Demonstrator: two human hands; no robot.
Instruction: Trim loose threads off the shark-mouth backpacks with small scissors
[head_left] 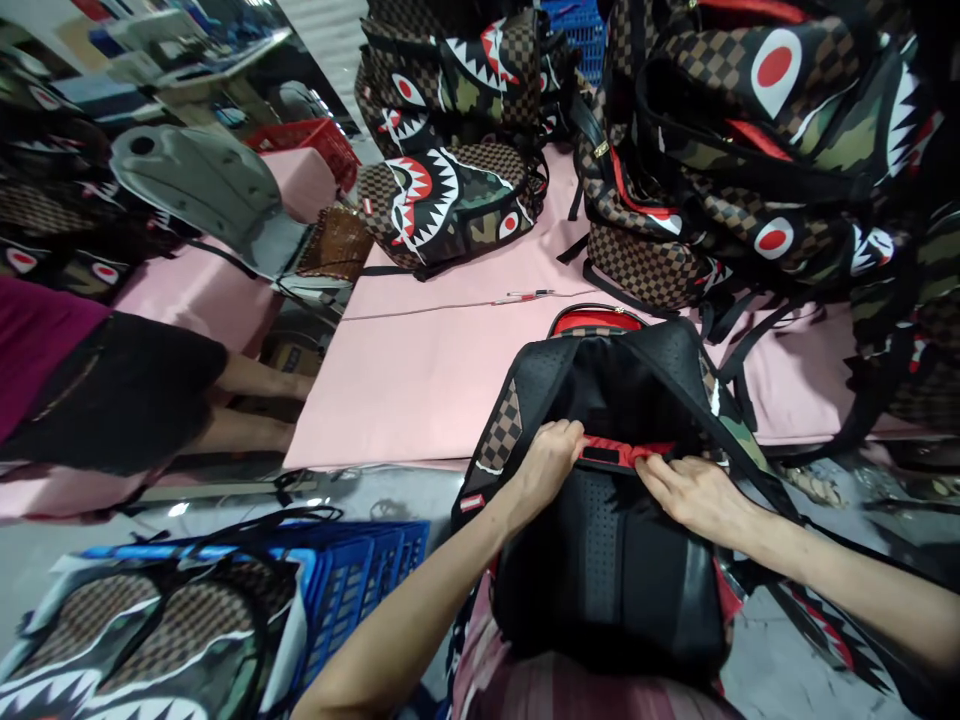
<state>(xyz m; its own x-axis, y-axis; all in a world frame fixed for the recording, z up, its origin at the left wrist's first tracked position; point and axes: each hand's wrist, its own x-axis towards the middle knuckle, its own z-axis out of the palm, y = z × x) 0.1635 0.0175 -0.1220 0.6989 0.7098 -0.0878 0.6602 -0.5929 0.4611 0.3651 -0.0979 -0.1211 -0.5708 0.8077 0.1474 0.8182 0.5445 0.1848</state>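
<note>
Striped pink-purple cloth (570,690) at the near edge, lower end of a black backpack with brown check and camo sides (607,570) just above it. Backpack sits between the forearms, padded back panel toward the camera, upper end over the near table edge, shoulder straps arching round both hands.

Left forearm runs in from bottom left, angled up and right. Left hand (551,460): fingers curled tight, knuckles up, clamped on the left end of a red fabric edge with a small black patch (619,452). Right forearm enters from the right side, pointing left and slightly up. Right hand (694,495): back of hand up, fingers bent, tips pinching the right end of the same edge; thumb detail unclear. Hands apart, red edge spanning the gap.

Lower left: blue plastic crate (360,570) holding check-and-camo bags. Beyond: pink-topped table (405,400), slim red-and-white pen-like items (521,296) on it, one shark-mouth bag (450,205) lying past them, big bag pile (780,180) at right. Far left: co-worker in black shorts (127,390), grey plastic chair (202,195), red crate (330,150).
</note>
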